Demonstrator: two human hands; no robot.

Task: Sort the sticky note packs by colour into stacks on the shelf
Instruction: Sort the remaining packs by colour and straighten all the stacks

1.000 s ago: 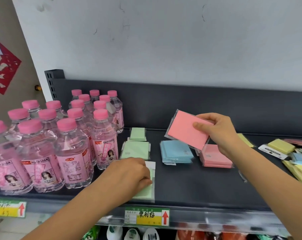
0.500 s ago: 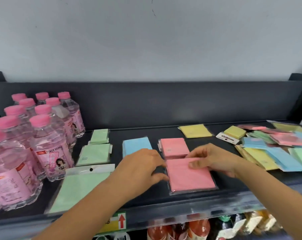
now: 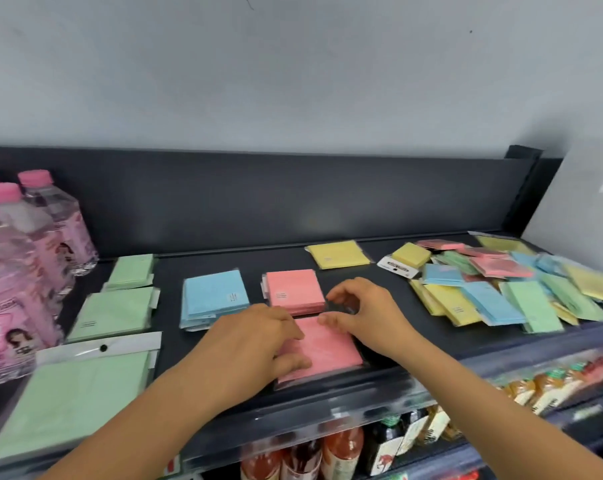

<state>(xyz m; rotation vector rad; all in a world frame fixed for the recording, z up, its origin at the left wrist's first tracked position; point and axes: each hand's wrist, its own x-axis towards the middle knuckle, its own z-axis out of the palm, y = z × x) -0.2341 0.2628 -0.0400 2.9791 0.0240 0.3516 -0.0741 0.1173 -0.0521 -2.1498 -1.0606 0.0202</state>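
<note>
A large pink pack (image 3: 327, 355) lies flat near the front edge of the dark shelf (image 3: 414, 344). My left hand (image 3: 255, 344) rests on its left part, thumb on top. My right hand (image 3: 365, 313) has curled fingers pinching the clear flap at the pack's far edge. Just behind sits a smaller pink stack (image 3: 294, 289), and a blue stack (image 3: 215, 296) lies to its left. Three green packs run along the left: small (image 3: 132, 271), medium (image 3: 114, 313) and large (image 3: 71, 393). A yellow pack (image 3: 339, 254) lies at the back.
A mixed heap of unsorted packs (image 3: 500, 289) in yellow, blue, green and pink covers the shelf's right end. Pink-capped bottles (image 3: 23, 254) stand at the far left. Sauce bottles (image 3: 327, 455) fill the shelf below.
My right hand brought the large pink pack down from the air onto the shelf front. My left hand left the large green pack and came across onto the pink one. The view swung right.
</note>
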